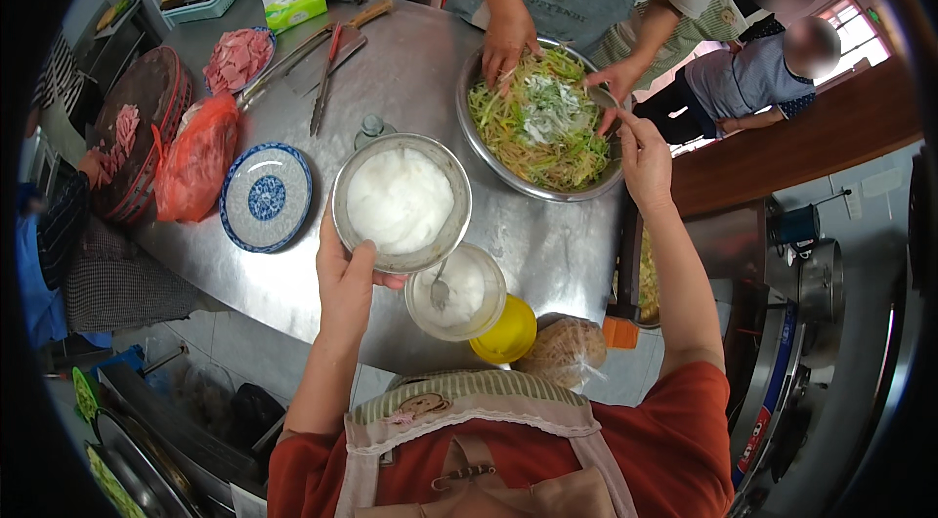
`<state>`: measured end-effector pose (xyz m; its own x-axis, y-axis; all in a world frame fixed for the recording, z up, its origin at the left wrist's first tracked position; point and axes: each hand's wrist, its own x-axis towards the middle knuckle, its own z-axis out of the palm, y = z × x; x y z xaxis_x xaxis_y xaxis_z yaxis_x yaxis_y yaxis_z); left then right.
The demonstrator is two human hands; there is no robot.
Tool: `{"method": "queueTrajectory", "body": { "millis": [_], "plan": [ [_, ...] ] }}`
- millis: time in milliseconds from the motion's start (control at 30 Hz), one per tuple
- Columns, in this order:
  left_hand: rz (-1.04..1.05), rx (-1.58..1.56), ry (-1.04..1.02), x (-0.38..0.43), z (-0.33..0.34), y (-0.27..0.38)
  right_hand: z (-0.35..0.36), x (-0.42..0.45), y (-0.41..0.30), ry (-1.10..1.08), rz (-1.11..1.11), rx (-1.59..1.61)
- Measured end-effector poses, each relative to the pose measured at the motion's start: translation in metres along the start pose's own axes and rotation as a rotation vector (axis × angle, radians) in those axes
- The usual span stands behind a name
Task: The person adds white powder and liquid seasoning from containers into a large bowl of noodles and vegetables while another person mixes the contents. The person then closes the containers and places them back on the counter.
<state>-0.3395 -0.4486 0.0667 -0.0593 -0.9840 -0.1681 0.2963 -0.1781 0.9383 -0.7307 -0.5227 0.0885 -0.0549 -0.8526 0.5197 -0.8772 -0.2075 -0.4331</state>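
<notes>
My left hand [348, 276] grips a small metal bowl [337, 206] filled with white granular powder [400, 200]. At the right rim of a large steel basin [513, 183], my right hand [645, 159] pinches a metal spoon [604, 98]. The basin holds shredded vegetables [498, 111] with a heap of white powder [546, 107] on top. A co-worker's hand [508, 38] reaches into the shreds, and that person's other hand [623, 77] is by the spoon. Partly under my bowl, a plastic tub [495, 313] contains white powder and a spoon [440, 291].
Left on the steel table [410, 71] are a blue-and-white plate [238, 206], a red plastic bag [198, 166], sliced meat [238, 60], a cleaver [344, 56] and tongs [322, 89]. Near me are a yellow container [509, 335] and a bagged item [564, 349]. Other people stand around.
</notes>
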Motion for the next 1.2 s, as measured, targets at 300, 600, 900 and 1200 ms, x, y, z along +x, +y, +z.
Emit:
{"method": "queueTrajectory", "body": {
  "millis": [300,600,900,1200],
  "plan": [
    [0.074,-0.013,0.025,-0.003,-0.003,-0.015,-0.016,-0.042,-0.093,0.041,0.341,0.616],
    [0.079,-0.046,0.023,-0.021,-0.006,0.001,-0.014,-0.079,-0.2,-0.277,0.114,0.855],
    [0.1,-0.074,0.087,-0.054,-0.041,0.001,0.008,-0.115,-0.25,-0.366,0.072,0.876],
    [0.095,-0.093,0.125,-0.077,-0.061,-0.001,0.014,-0.136,-0.269,-0.437,0.102,0.835]
  ]
}}
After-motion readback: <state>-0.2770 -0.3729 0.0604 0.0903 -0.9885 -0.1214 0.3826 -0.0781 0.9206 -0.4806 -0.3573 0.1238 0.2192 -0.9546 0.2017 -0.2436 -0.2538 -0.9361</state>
